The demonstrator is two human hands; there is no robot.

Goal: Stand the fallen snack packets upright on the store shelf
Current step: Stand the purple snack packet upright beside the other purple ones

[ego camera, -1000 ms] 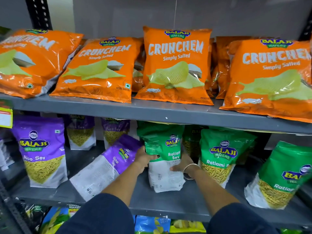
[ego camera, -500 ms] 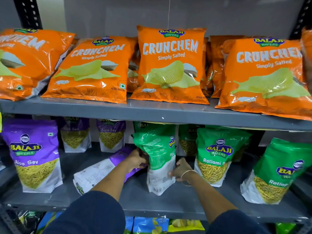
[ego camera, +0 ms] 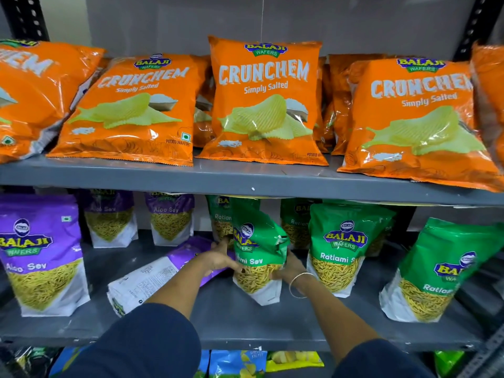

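A green Ratlami Sev packet (ego camera: 257, 252) stands on the lower shelf (ego camera: 245, 323) with its front label facing me and its top crumpled. My left hand (ego camera: 222, 259) grips its left side and my right hand (ego camera: 289, 268), with a bangle on the wrist, holds its right side. To its left a purple Aloo Sev packet (ego camera: 152, 279) lies flat on the shelf, back side up, partly under my left forearm.
Upright purple packets (ego camera: 38, 252) stand at the left and back, green packets (ego camera: 338, 246) at the right. Orange Crunchem bags (ego camera: 264, 105) lean on the upper shelf (ego camera: 245, 181). More packets show below the lower shelf.
The green packet has been turned between my hands so that its front label faces me instead of its side. Both hands stay on it.
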